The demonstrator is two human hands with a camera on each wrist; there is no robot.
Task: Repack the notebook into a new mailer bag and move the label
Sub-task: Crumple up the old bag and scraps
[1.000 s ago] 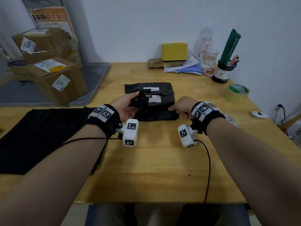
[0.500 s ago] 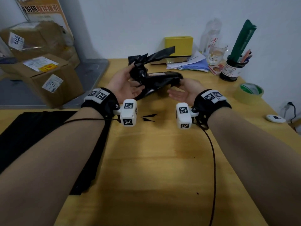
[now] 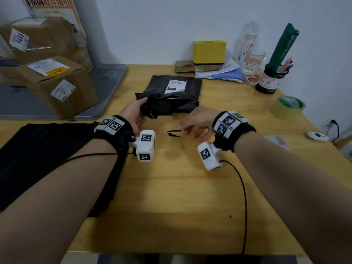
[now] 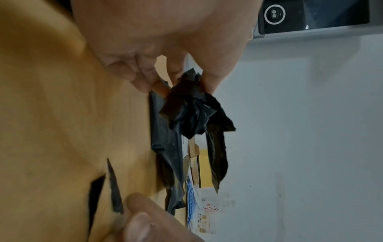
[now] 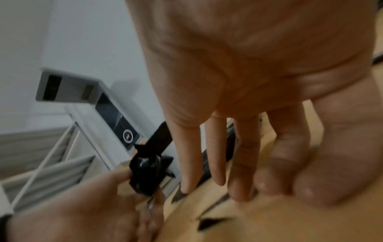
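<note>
The old black mailer bag lies crumpled on the wooden table, its white label facing up. My left hand pinches a wad of torn black plastic at the bag's near left corner. My right hand hovers palm down with fingers stretched out and nothing in it. It is just over two small black scraps on the wood. A flat black new mailer lies at the left under my left forearm. The notebook is hidden.
Labelled cardboard boxes stand on a grey platform at the back left. Along the back are a yellow box, papers, a glass and a pen jar. A tape roll and a white device lie right.
The old bag, held up in both hands half a second ago, now lies on the table. My right hand has let go and dropped toward the scraps; my left keeps the torn wad.
</note>
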